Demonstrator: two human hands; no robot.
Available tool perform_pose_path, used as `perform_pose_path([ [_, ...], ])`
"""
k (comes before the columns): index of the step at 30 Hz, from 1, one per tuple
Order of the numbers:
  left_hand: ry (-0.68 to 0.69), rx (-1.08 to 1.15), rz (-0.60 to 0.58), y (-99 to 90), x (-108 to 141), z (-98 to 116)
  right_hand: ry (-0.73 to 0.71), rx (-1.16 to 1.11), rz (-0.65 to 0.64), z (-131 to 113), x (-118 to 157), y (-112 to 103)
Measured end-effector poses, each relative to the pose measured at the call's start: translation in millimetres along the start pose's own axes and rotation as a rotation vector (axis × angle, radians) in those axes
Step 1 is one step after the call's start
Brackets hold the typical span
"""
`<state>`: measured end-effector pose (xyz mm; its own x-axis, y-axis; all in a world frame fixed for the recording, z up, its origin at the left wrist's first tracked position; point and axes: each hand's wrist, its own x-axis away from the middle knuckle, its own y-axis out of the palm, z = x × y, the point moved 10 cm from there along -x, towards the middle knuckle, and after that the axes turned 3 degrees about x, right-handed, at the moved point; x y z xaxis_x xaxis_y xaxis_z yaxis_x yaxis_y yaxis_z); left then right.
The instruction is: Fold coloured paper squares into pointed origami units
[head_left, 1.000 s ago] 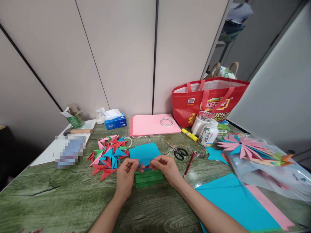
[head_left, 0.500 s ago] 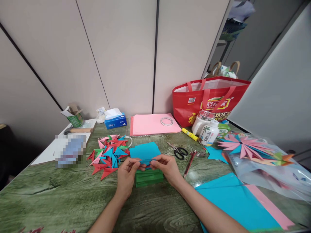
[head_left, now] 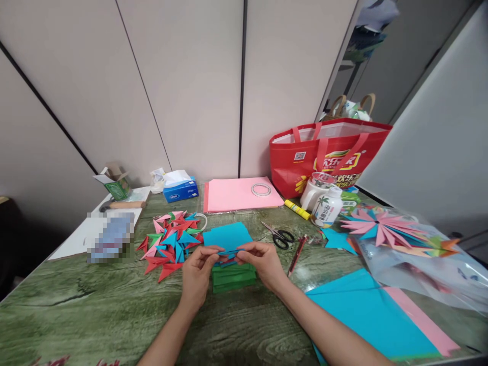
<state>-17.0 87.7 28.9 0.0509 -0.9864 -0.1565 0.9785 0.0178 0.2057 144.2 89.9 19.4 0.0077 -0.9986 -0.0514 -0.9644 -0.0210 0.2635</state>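
Note:
Pinched between my left hand (head_left: 199, 272) and my right hand (head_left: 263, 262) is a small piece of blue paper (head_left: 229, 254), one end in each hand's fingertips. Just behind it lies a stack of blue paper (head_left: 229, 236). Green paper (head_left: 234, 278) sits on the table below and between my hands. A pile of folded red, blue, pink and green paper pieces (head_left: 171, 244) is left of my left hand. To the right of the blue stack are black-handled scissors (head_left: 281, 238) and a dark red pen (head_left: 297, 255). My fingers partly hide the held piece.
Pink sheets (head_left: 236, 194) with a tape ring lie at the back, beside a tissue box (head_left: 180, 190). A red bag (head_left: 285, 162), a white bottle (head_left: 327, 208) and a glue stick (head_left: 297, 209) stand or lie back right. Large blue sheets (head_left: 366, 315) are under my right forearm.
Both hands keep hold of the small blue paper and have shifted only slightly. The view has moved a little.

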Motion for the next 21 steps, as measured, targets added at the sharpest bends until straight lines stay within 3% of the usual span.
perform_pose_path([
  [13, -0.058, 0.022, -0.014, 3.6, 1, -5, -0.053, 0.003, -0.024, -9, 0, 2],
  [18, -0.072, 0.132, -0.015, 5.9, 1, -6, -0.174, 0.037, -0.077, -22, 3, 6],
  [21, -0.078, 0.124, -0.037, 7.5, 2, -6, -0.145, 0.020, -0.118, -19, 3, 10],
])
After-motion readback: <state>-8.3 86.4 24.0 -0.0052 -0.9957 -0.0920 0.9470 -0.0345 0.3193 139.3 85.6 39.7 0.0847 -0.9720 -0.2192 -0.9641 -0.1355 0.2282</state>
